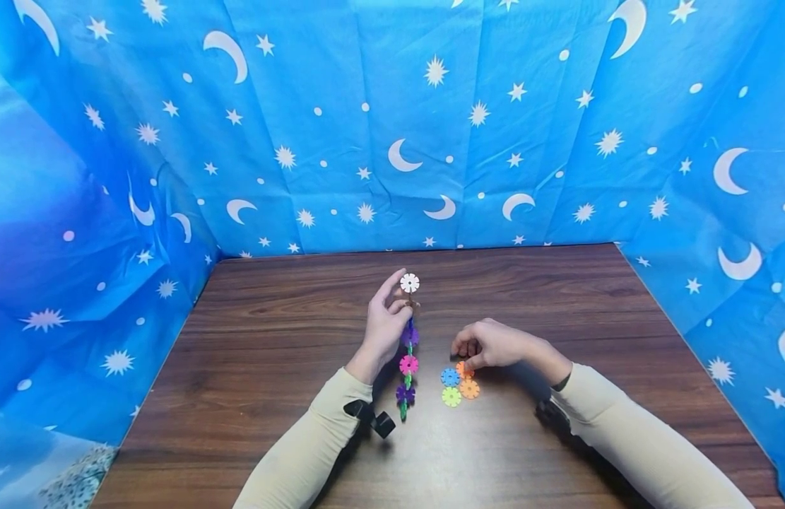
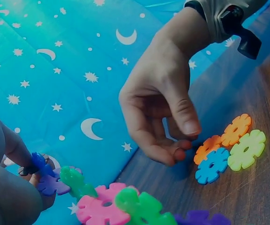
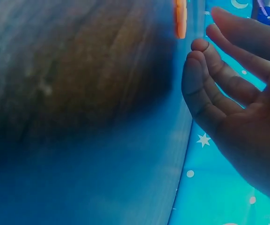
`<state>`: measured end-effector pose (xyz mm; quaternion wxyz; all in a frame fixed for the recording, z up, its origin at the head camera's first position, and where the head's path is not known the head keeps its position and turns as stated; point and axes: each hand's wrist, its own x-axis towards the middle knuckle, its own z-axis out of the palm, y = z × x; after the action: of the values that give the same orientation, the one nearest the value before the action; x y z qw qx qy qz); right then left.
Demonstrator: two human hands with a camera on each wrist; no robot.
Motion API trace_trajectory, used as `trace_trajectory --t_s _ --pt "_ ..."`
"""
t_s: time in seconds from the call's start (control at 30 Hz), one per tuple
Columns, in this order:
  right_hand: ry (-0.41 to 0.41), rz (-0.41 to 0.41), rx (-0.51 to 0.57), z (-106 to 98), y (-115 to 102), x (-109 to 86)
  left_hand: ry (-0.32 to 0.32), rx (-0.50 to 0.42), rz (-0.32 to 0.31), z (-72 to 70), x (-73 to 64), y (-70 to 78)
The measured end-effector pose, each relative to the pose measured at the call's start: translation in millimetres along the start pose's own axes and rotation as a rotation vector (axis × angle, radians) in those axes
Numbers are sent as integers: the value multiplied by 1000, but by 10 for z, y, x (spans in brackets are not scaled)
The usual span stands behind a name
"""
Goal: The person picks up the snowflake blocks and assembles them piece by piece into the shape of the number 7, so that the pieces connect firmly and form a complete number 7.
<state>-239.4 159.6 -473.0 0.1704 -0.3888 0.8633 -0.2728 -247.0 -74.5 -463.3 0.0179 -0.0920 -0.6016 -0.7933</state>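
Observation:
My left hand (image 1: pixel 387 322) pinches the upper part of a chain of interlocking flower-shaped discs. A white disc (image 1: pixel 410 283) tops it; below the fingers come purple, green and pink discs (image 1: pixel 408 364), with a dark purple disc (image 1: pixel 405 394) near the lower end. My right hand (image 1: pixel 497 343) hovers by the loose discs with fingers loosely bent. In the left wrist view a gap shows between its thumb (image 2: pixel 185 115) and fingers, holding nothing. Beneath it lie two orange discs (image 1: pixel 470 389), a blue disc (image 1: pixel 451 377) and a lime disc (image 1: pixel 451 396), close together.
A brown wood-grain table (image 1: pixel 271 339) carries everything. Blue cloth (image 1: pixel 341 141) printed with white moons and stars hangs behind and at both sides. A black camera mount (image 1: pixel 369 417) sits on the left wrist, with another on the right.

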Motion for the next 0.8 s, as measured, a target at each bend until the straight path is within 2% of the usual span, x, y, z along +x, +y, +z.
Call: trace_trajectory --t_s 0.13,0.37,0.6,0.8 --pt "-29 -7 -22 27 20 -10 -7 -13 1 -11 5 5" --pt "-55 -15 -62 32 27 -26 21 -35 -26 -11 23 -1" --pt "-48 -43 -95 50 64 -31 19 -108 -39 15 10 24" --pt "-41 -56 -108 69 90 -26 17 -112 -32 5 19 20"
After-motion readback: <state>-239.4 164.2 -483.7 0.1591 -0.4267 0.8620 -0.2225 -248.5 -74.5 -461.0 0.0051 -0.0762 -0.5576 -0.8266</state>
